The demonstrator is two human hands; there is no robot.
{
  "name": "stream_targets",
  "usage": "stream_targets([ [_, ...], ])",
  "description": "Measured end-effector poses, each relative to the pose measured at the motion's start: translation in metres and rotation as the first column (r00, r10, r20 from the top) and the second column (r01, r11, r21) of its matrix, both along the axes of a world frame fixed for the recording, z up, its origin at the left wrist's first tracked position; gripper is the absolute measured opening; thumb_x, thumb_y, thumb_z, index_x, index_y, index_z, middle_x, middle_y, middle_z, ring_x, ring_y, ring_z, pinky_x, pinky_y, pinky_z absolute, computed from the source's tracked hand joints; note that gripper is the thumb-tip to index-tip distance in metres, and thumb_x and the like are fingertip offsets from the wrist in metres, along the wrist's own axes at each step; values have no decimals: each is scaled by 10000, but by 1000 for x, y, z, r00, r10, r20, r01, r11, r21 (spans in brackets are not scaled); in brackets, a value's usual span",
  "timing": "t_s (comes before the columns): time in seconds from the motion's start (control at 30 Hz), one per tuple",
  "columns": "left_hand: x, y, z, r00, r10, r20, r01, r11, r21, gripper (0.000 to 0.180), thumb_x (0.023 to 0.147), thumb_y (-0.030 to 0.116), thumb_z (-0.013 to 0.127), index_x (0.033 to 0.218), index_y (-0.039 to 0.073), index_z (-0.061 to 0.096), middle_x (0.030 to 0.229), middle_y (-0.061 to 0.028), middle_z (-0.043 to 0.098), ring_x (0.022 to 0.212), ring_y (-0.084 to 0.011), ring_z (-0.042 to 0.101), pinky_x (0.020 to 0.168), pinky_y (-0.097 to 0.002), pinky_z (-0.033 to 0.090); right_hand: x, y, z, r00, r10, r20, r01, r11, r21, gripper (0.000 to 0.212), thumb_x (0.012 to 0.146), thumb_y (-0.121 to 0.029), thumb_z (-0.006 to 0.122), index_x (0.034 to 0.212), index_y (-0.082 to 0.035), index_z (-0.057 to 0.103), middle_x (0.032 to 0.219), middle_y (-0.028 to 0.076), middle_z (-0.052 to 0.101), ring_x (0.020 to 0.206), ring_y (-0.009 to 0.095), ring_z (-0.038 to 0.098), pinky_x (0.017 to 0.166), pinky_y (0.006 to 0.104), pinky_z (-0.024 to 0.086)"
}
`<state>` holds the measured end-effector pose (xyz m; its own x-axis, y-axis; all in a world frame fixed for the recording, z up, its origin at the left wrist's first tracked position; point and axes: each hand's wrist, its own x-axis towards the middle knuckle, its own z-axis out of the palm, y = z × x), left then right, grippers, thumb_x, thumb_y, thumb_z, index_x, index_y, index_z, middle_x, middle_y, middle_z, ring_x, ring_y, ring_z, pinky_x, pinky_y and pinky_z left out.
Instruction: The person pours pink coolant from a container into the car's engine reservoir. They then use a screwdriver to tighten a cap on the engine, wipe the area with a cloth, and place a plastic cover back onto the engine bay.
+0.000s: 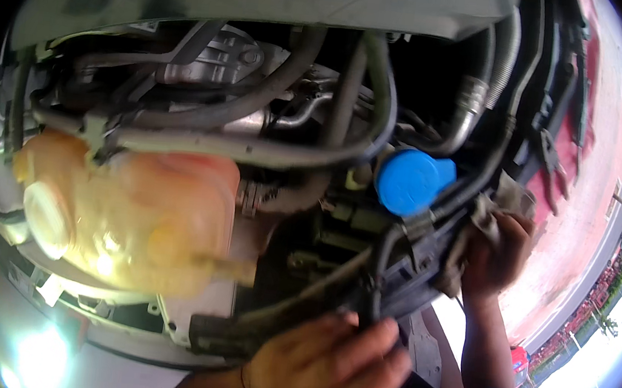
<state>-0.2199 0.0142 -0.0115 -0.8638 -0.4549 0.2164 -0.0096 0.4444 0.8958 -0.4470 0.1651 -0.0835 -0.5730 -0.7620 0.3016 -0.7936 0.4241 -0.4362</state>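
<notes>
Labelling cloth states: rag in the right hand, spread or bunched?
Bunched: the rag shows crumpled, uneven folds at the right hand, with no flat expanse visible.

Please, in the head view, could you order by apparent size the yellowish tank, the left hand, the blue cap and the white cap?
1. Yellowish tank
2. Left hand
3. Blue cap and white cap: too alike in size to rank.
</notes>
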Motion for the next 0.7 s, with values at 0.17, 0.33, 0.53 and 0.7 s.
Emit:
stream_targets([
  [0.17,4,7,-7,995,102,25,-100,993,-56,230,970,206,490,1141,103,604,1056,-139,691,812,-237,642,760,-341,554,1,2,-3,996,-36,75,36,999,15,360,626,47,472,972,37,567,905,171,561,838,278,543,801,345,449],
  [0.33,-7,22,2,963,253,90,-256,967,12,257,981,263,446,1154,141,591,1024,-117,697,777,-235,613,749,-363,559,0,5,0,997,-26,76,23,999,40,255,706,38,503,957,29,551,905,167,562,829,258,534,802,341,435],
  [0.53,-16,24,3,934,347,88,-354,932,78,251,953,225,475,1154,137,598,1009,-114,700,727,-218,605,721,-357,555,-1,5,0,998,-30,59,27,998,61,231,742,-11,521,967,28,555,902,159,560,824,247,534,792,335,435],
  [0.7,-12,21,9,934,329,136,-340,938,69,257,935,207,495,1161,148,603,1027,-93,703,789,-222,613,772,-346,536,-1,7,-1,998,-53,33,51,996,70,220,761,-31,525,973,23,556,901,154,557,821,248,536,786,333,435],
])
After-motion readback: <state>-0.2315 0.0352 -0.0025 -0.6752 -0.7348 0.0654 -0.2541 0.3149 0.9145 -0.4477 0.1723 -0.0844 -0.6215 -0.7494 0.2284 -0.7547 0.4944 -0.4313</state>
